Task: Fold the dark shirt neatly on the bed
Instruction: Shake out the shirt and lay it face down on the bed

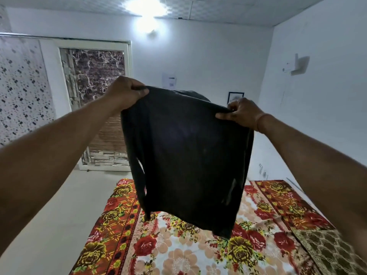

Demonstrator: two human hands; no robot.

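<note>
Above the floral bed [264,197], my left hand [127,94] and right hand [243,114] each pinch a top corner of the dark shirt [186,155], hanging open in mid-air; laying it flat comes next, I judge, before any fold.

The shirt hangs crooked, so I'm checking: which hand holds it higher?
The left hand: it grips the top edge of the dark shirt higher in the picture than the right hand does.
</note>
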